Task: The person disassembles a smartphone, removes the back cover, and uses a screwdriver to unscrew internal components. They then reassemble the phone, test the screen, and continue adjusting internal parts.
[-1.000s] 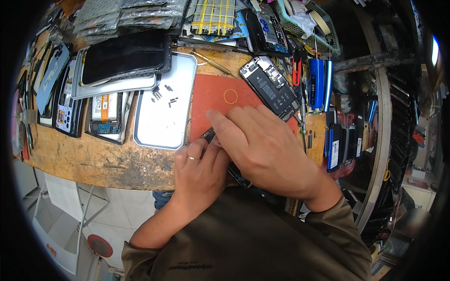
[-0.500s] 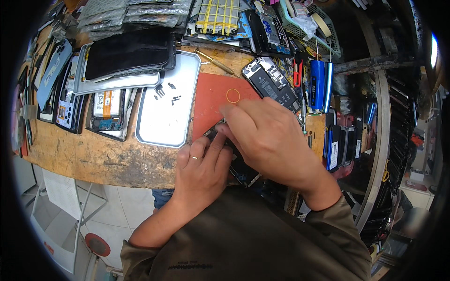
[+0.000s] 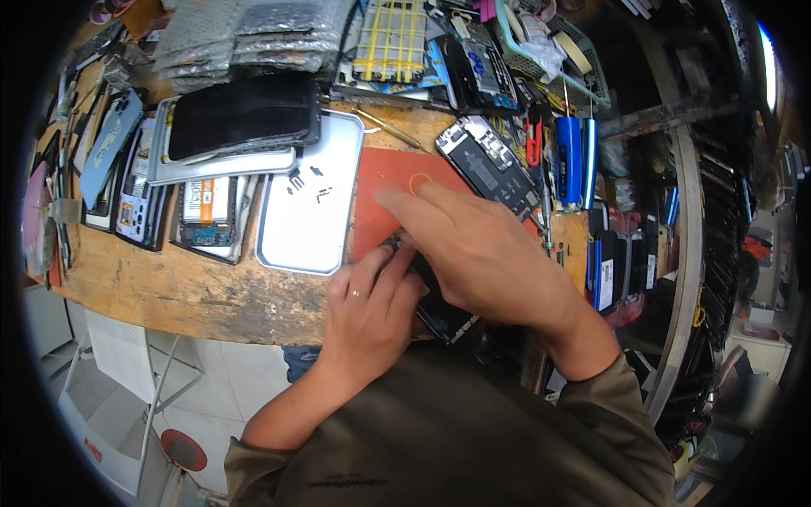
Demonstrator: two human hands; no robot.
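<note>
A dark opened phone (image 3: 443,318) lies slanted at the bench's front edge, mostly covered by my hands. The fingers of my left hand (image 3: 367,311), with a ring on one, are bent over its upper left end and hold it. My right hand (image 3: 498,262) arches above the same phone with its fingers drawn together; whatever they pinch, if anything, is hidden. Beneath the fingertips spreads a red mat (image 3: 380,176) with a thin yellow rubber band (image 3: 414,180) on it, partly behind my right hand. Just beyond that hand rests another opened phone (image 3: 486,169), its battery showing.
Left of the mat stands a white tray (image 3: 296,237) holding several tiny black parts, partly under stacked screens (image 3: 241,122). A brass-coloured screwdriver (image 3: 389,128) lies behind. Blue cylindrical tools (image 3: 569,160), red-handled pliers (image 3: 533,141) and a green basket (image 3: 587,89) crowd the right.
The whole view has shifted slightly. My right fingertips have moved a little to the left over the mat, while my left hand keeps its hold on the phone.
</note>
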